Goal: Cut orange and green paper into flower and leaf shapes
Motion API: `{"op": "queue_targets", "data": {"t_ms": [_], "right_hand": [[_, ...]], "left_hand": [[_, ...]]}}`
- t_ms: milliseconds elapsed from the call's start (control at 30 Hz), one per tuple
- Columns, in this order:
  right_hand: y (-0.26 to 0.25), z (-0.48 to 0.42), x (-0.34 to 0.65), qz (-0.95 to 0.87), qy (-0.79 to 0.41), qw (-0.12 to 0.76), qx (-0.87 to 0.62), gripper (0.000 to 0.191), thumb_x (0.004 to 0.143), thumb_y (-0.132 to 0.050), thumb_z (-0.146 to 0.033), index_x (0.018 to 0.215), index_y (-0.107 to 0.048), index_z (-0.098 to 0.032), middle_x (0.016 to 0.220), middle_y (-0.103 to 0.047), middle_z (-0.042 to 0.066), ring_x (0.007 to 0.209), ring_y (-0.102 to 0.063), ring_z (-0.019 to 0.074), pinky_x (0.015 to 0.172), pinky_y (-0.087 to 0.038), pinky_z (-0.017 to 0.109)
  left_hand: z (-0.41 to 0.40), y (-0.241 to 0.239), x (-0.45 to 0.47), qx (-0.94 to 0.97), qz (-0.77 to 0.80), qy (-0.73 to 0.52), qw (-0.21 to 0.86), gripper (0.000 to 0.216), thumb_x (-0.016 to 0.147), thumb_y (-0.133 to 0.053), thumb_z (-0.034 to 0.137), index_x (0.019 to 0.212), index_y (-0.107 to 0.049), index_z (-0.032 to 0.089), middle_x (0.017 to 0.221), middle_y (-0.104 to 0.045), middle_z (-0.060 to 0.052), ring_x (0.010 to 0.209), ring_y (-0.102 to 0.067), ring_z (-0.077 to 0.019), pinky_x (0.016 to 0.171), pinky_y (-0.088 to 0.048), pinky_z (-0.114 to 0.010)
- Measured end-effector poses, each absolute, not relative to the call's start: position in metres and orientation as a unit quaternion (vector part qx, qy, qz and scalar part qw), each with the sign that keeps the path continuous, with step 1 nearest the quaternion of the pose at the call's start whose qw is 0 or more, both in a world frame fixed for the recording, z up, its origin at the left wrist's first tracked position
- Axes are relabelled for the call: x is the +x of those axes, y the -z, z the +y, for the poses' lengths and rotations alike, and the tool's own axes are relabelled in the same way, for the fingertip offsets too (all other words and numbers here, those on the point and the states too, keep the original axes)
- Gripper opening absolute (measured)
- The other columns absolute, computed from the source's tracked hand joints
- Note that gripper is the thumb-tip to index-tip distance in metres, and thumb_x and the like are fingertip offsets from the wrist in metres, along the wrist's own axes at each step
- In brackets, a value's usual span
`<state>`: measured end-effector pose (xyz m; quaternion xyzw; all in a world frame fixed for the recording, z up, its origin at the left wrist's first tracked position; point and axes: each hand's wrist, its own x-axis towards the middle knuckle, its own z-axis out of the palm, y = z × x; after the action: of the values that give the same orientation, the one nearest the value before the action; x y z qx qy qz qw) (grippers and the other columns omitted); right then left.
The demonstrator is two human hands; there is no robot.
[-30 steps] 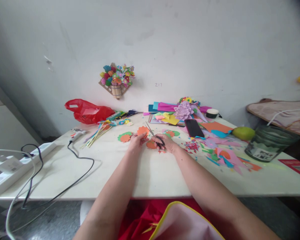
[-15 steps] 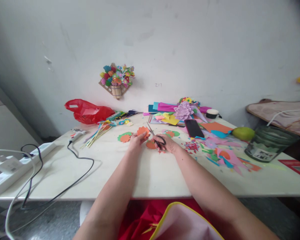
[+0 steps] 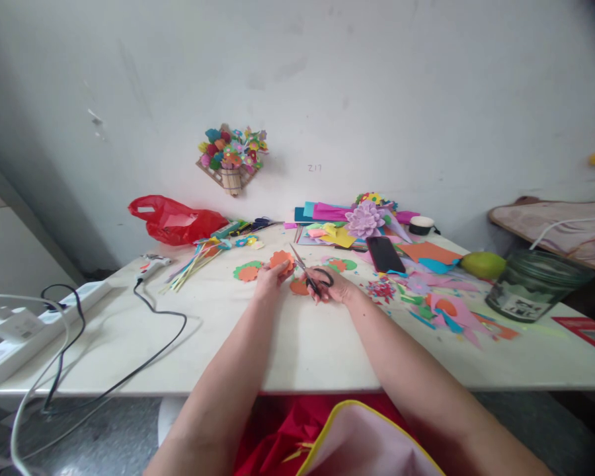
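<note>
Pinched in my left hand [image 3: 272, 276] is an orange scalloped flower cutout [image 3: 280, 260], held above the table. My right hand [image 3: 334, 289] grips black-handled scissors [image 3: 322, 277], fingers through the loops. Their blades point up and to the left, close to the right edge of the cutout; whether they touch it I cannot tell. Below, between my hands, an orange cutout [image 3: 298, 287] lies partly hidden by my right hand. Left of my left hand rest overlapping orange and green scalloped cutouts [image 3: 248, 272]. Behind my right hand lie more orange and green cutouts [image 3: 346, 264].
On the right are a phone [image 3: 385, 255], a heap of small scraps [image 3: 381, 289], coloured offcuts [image 3: 449, 307] and a green glass jar [image 3: 533, 287]. At left lie a glue gun [image 3: 152, 266] with its cord, a power strip [image 3: 59, 324] and a red plastic bag [image 3: 178, 223].
The orange flower cutout in my left hand has shifted very slightly left. My right hand and the scissors have turned a little, and the handle loops look wider apart.
</note>
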<state>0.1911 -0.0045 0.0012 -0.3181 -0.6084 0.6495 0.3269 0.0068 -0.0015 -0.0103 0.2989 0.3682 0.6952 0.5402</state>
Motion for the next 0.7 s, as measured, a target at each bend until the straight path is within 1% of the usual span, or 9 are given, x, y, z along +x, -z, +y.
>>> {"op": "queue_targets", "data": {"t_ms": [100,167,233,300,367,500,700], "right_hand": [[0.0016,-0.0001,0.1905,-0.606,-0.644,0.340,-0.321,0.040,0.088,-0.069,-0.053,0.093,-0.066,-0.014,0.057,-0.066,0.000,0.037,-0.059,0.0113,0.028,-0.032,0.017],[0.0033,0.0017,0.1894,-0.607,-0.638,0.348,-0.320,0.038,0.087,-0.071,-0.051,0.092,-0.066,-0.013,0.057,-0.066,0.000,0.037,-0.059,0.0109,0.027,-0.031,0.016],[0.0044,0.0020,0.1880,-0.609,-0.636,0.349,-0.320,0.036,0.086,-0.073,-0.049,0.090,-0.065,-0.014,0.057,-0.066,0.000,0.036,-0.058,0.0107,0.027,-0.031,0.017],[0.0050,0.0017,0.1865,-0.612,-0.636,0.345,-0.320,0.035,0.084,-0.074,-0.048,0.087,-0.064,-0.015,0.057,-0.067,-0.001,0.035,-0.057,0.0102,0.027,-0.033,0.017],[0.0058,0.0016,0.1852,-0.614,-0.635,0.342,-0.321,0.035,0.084,-0.075,-0.048,0.085,-0.063,-0.015,0.059,-0.068,-0.001,0.035,-0.056,0.0096,0.029,-0.036,0.017],[0.0082,0.0033,0.1834,-0.618,-0.625,0.349,-0.324,0.032,0.086,-0.072,-0.047,0.084,-0.063,-0.016,0.059,-0.068,-0.001,0.033,-0.053,0.0087,0.031,-0.041,0.019],[0.0086,0.0033,0.1817,-0.625,-0.608,0.356,-0.336,0.030,0.088,-0.069,-0.044,0.079,-0.062,-0.016,0.058,-0.068,0.000,0.032,-0.051,0.0074,0.029,-0.036,0.016]], "left_hand": [[-0.0022,0.0092,0.0079,0.300,0.369,-0.694,0.541,0.024,0.060,-0.088,0.009,0.076,-0.071,0.014,0.078,-0.076,-0.007,0.079,-0.076,-0.0230,0.085,-0.060,-0.037],[-0.0035,0.0083,0.0094,0.303,0.365,-0.694,0.542,0.023,0.060,-0.088,0.010,0.076,-0.071,0.014,0.078,-0.076,-0.007,0.077,-0.076,-0.0215,0.085,-0.060,-0.036],[-0.0051,0.0074,0.0110,0.306,0.358,-0.695,0.544,0.022,0.060,-0.088,0.010,0.076,-0.072,0.013,0.078,-0.077,-0.006,0.074,-0.075,-0.0190,0.080,-0.060,-0.032],[-0.0063,0.0068,0.0123,0.304,0.351,-0.697,0.546,0.022,0.059,-0.087,0.010,0.075,-0.073,0.013,0.077,-0.077,-0.005,0.072,-0.074,-0.0171,0.075,-0.059,-0.029],[-0.0065,0.0066,0.0132,0.299,0.350,-0.699,0.548,0.021,0.058,-0.086,0.009,0.073,-0.073,0.014,0.076,-0.077,-0.005,0.070,-0.073,-0.0169,0.073,-0.059,-0.028],[-0.0050,0.0076,0.0138,0.295,0.351,-0.698,0.550,0.021,0.058,-0.086,0.009,0.074,-0.073,0.015,0.076,-0.077,-0.006,0.074,-0.074,-0.0195,0.077,-0.059,-0.031],[-0.0035,0.0100,0.0145,0.296,0.350,-0.702,0.545,0.024,0.058,-0.087,0.011,0.076,-0.071,0.016,0.075,-0.076,-0.004,0.075,-0.074,-0.0191,0.081,-0.059,-0.032]]}}
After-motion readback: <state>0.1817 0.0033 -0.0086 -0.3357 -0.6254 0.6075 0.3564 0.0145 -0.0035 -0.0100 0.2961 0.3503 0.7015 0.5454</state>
